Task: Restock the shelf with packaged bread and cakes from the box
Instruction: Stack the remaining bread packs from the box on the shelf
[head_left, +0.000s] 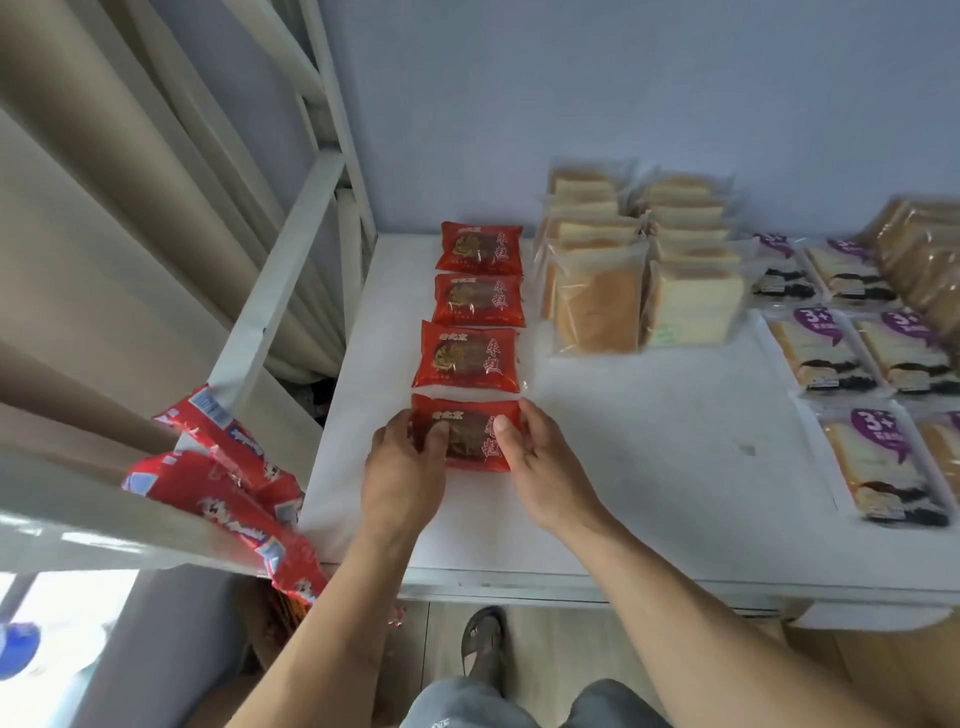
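- Red cake packet (470, 435), nearest of its column, lies flat on the white shelf (623, 467), a little back from the front edge and toward the left end.
- Left hand (402, 470) grips the packet's left end, thumb on top and fingers curled under or against the edge. Right hand (537, 467) grips the right end the same way, thumb pressed on the wrapper. Both hands closed on the one packet; looks like it is being squared into line.
- Three more red cake packets (470, 355) sit behind it in a straight column running to the back edge, each just beside the next, labels up.
- To the right of that column, two rows of clear-wrapped sliced bread (597, 306) stand on edge, packed close, reaching toward the back wall.
- Further right, flat packets with purple labels (878, 457) lie in rows out to the right end; more brown-wrapped bread (919, 260) at the back right corner.
- Bare shelf surface shows between the red column and the purple-label rows, along the front edge.
- Lower left, on another shelf level, red and white snack bags (228, 493) overhang the edge.
- The box is not clearly in view; cannot tell how much stock is left in it.
- Judgement: well along. Several product groups placed; the red column has four laid, the front middle gap looks free for more.
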